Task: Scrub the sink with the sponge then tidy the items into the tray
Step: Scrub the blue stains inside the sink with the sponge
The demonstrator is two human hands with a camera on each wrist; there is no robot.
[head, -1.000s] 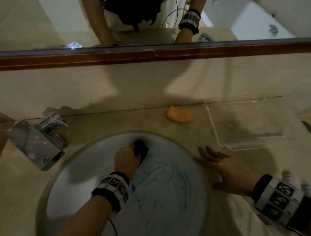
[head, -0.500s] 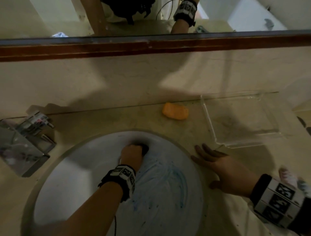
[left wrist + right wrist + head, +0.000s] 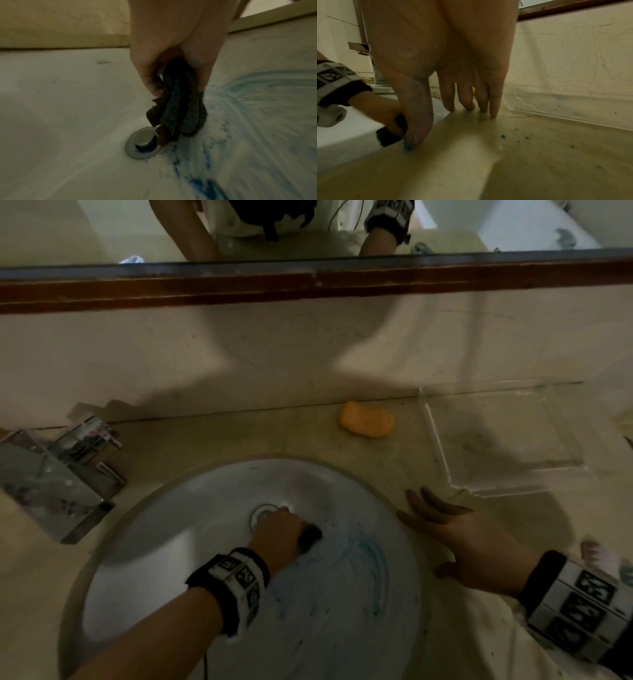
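Note:
My left hand is down in the round white sink and grips a dark sponge, folded between thumb and fingers. The sponge presses on the basin beside the metal drain. Blue smears curve across the right side of the bowl. My right hand lies flat with fingers straight on the beige counter by the sink's right rim. An orange soap bar sits behind the sink. A clear plastic tray stands at the back right.
A chrome faucet stands left of the sink. A wall with a mirror in a brown frame runs along the back. Dark and blue specks dot the counter by the tray's chipped near edge.
My left hand has drawn the sponge down from the sink's far wall toward the drain, which now shows. The right hand has stayed flat on the counter.

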